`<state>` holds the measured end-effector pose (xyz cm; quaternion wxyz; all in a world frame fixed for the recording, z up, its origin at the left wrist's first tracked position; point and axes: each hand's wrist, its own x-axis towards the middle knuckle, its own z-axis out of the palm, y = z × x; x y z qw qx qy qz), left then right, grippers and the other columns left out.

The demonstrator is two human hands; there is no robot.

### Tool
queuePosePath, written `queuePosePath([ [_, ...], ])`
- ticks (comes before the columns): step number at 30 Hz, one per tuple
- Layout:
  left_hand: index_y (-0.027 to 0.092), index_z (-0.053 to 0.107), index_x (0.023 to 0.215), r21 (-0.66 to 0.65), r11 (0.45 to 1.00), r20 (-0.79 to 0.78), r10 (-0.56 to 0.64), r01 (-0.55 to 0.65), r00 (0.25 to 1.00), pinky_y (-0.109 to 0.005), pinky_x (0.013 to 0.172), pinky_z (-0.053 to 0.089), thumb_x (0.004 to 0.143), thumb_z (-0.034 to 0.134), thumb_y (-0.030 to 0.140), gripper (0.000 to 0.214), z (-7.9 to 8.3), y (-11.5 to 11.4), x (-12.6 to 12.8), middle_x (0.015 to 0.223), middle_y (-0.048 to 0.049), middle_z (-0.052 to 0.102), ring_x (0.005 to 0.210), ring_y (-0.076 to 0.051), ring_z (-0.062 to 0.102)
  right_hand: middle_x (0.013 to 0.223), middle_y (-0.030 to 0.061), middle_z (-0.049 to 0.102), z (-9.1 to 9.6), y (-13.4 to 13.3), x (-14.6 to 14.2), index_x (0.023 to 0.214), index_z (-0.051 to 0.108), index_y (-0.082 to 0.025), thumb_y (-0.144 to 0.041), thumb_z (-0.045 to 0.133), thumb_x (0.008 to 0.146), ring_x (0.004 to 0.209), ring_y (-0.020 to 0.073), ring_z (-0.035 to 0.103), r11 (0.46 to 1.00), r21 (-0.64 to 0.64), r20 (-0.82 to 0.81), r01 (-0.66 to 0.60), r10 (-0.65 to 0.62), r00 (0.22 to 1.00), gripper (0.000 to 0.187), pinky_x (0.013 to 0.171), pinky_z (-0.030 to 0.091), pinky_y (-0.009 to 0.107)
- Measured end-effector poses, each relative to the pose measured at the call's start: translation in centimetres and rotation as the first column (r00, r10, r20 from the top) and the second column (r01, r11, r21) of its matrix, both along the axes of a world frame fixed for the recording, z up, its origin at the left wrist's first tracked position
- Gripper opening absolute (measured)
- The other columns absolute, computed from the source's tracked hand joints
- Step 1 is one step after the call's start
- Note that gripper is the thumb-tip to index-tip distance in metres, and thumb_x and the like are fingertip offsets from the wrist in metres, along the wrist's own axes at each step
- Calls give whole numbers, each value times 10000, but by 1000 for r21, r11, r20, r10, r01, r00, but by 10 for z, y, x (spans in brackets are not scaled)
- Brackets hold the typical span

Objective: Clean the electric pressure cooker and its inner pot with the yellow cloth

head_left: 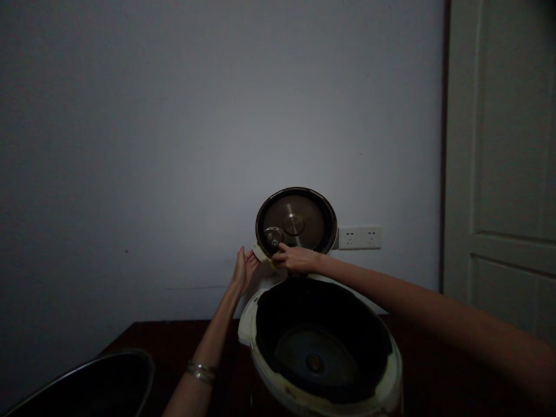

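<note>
A white electric pressure cooker point(284, 388) stands before me, with its dark inside and a round spot at the bottom showing. Its round lid point(310, 214) is tilted up against the wall, the metallic inner face and small valve fittings towards me. My left hand point(245, 269) reaches to the white tab point(259, 252) at the lid's lower left; its fingers are stretched against the tab and the thumb stands apart. At the lid's lower edge, near the valve fittings, my right hand point(297, 259) is closed on a small yellowish thing point(275, 264), mostly hidden by the fingers.
The cooker is on a dark reddish table point(174, 336). A dark round pot point(145, 362) with a shiny rim is partly in view at the lower left. Behind, a pale wall point(195, 145) carries a white double socket point(359, 237). A panelled door point(499, 174) stands at the right.
</note>
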<state>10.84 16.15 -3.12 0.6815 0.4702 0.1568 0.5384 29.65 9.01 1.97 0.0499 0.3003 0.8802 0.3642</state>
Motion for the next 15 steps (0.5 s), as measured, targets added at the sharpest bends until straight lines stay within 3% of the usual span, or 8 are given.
queuePosePath([
  [4, 78, 612, 1115, 0, 1000, -19, 24, -24, 1000, -308, 1029, 374, 949, 253, 393, 506, 0, 0, 2, 1233, -166, 603, 1151, -206, 563, 1065, 91, 541, -4, -9, 10, 988, 643, -170, -235, 519, 882, 1004, 241, 413, 1000, 21, 12, 15, -15, 1000, 176, 603, 474, 266],
  [11, 97, 646, 1040, 16, 996, -47, 88, -87, 995, -325, 1012, 392, 951, 268, 349, 463, 3, -4, 6, 1109, -134, 675, 1109, -205, 589, 1117, 99, 529, 1, 2, -39, 1019, 616, -157, -204, 414, 934, 1007, 222, 420, 989, 130, 53, -75, 69, 996, 225, 625, 459, 295],
  [15, 106, 645, 1026, 6, 994, -68, 106, -106, 992, -345, 1027, 380, 949, 267, 360, 462, 4, -4, 6, 1103, -133, 677, 1104, -211, 593, 1151, 76, 539, 0, 5, -33, 991, 628, -169, -213, 436, 926, 1009, 219, 433, 982, 182, 59, -46, 35, 998, 207, 646, 451, 304],
])
